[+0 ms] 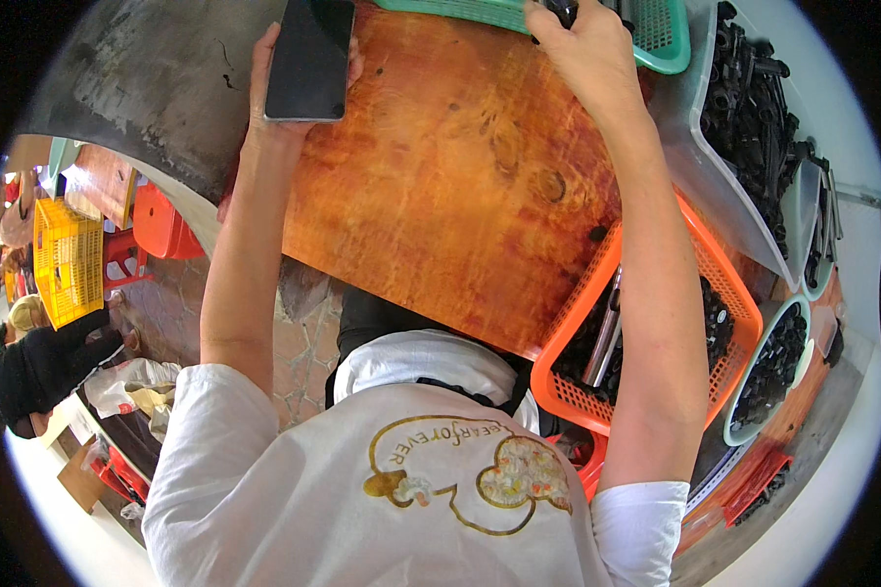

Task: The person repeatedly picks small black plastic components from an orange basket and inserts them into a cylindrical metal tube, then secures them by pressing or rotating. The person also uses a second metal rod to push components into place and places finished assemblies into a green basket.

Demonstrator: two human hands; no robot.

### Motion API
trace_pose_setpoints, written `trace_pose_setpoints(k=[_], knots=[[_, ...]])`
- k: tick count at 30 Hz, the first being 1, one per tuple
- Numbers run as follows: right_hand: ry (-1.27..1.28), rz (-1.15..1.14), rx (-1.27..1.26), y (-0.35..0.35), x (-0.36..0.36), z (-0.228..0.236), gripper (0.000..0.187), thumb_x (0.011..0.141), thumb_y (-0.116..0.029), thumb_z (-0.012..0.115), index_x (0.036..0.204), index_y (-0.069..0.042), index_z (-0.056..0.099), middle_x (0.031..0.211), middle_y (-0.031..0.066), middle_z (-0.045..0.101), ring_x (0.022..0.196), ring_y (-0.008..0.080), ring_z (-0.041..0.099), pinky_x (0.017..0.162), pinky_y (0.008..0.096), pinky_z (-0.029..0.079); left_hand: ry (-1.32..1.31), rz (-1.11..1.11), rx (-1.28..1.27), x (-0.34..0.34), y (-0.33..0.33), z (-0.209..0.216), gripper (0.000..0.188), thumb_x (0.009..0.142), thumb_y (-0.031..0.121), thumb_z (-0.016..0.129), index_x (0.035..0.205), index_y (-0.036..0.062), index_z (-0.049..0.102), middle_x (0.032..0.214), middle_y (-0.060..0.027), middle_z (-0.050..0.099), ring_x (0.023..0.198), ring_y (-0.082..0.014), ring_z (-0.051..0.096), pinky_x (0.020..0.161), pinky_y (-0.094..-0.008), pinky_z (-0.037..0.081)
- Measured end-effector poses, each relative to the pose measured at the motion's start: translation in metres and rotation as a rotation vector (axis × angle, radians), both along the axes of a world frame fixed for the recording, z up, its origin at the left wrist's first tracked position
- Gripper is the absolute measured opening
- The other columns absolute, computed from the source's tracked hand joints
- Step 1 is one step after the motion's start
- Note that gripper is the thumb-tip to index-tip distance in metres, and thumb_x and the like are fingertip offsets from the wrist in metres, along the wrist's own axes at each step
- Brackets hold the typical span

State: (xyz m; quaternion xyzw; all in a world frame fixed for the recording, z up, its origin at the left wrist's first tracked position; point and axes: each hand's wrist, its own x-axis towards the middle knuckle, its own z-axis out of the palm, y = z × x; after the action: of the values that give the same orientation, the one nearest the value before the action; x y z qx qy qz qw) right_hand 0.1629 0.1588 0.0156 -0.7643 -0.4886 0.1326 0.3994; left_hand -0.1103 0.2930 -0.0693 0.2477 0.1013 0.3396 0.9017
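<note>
A black smartphone with a dark screen lies in my left hand, at the far left edge of the wooden table. The fingers wrap both of its long sides. My right hand is at the far right of the table, by the rim of a green plastic basket. Its fingers are closed around a small black part, cut off by the top of the picture, so its kind cannot be made out. More dark pieces sit in the green basket beside that hand.
An orange basket holds black parts and a metal tube under my right forearm. A clear bin of black parts and a bowl of black pieces stand right. A grey surface adjoins the wooden table. Another person is at left.
</note>
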Motion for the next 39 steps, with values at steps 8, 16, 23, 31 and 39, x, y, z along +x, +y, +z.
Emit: trace_pose_setpoints(k=[8,16,23,31,39], knots=[[0.009,-0.011,-0.031,-0.002,-0.001,0.004,0.039,0.081,-0.030,0.064,0.092,0.008,0.061,0.073,0.0241,0.064,0.072,0.0379,0.065,0.065,0.0429,0.048,0.196,0.094,0.010,-0.007,0.024,-0.005,0.058,0.095,0.044,0.043,0.131,-0.0004,0.045,0.117,-0.0214,0.057,0.101,-0.0360,0.058,0.090,-0.0475,0.051],[0.026,-0.006,-0.139,-0.002,-0.002,0.011,0.040,0.082,-0.031,0.064,0.092,0.008,0.059,0.065,0.0180,0.060,0.061,0.0320,0.061,0.057,0.0419,0.046,0.396,0.107,0.292,-0.004,0.047,-0.004,0.058,0.093,0.048,0.049,0.120,-0.0028,0.054,0.097,-0.0179,0.065,0.081,-0.0259,0.066,0.071,-0.0364,0.057],[-0.049,0.034,0.093,-0.003,0.001,-0.010,0.054,0.081,-0.042,0.061,0.104,0.007,0.063,0.074,0.0179,0.066,0.073,0.0272,0.066,0.072,0.0360,0.051,0.987,0.327,0.496,0.018,0.083,0.001,0.061,0.084,0.049,0.068,0.118,-0.0012,0.058,0.096,-0.0116,0.067,0.078,-0.0201,0.066,0.066,-0.0310,0.055],[-0.007,-0.025,0.047,-0.007,0.004,-0.016,0.054,0.081,-0.039,0.064,0.110,0.007,0.061,0.077,0.0186,0.067,0.074,0.0280,0.067,0.071,0.0359,0.051,1.575,0.445,1.219,0.039,0.106,-0.011,0.070,0.079,0.058,0.066,0.103,-0.0068,0.063,0.090,-0.0236,0.065,0.087,-0.0362,0.064,0.074,-0.0462,0.049],[0.104,-0.093,0.017,-0.013,0.010,-0.013,0.047,0.083,-0.033,0.065,0.105,0.008,0.061,0.068,0.0091,0.062,0.057,0.0148,0.058,0.055,0.0295,0.046,1.744,0.574,1.719,0.048,0.109,-0.039,0.064,0.079,0.053,0.065,0.109,-0.0028,0.063,0.105,-0.0293,0.059,0.104,-0.0457,0.055,0.090,-0.0526,0.046]])
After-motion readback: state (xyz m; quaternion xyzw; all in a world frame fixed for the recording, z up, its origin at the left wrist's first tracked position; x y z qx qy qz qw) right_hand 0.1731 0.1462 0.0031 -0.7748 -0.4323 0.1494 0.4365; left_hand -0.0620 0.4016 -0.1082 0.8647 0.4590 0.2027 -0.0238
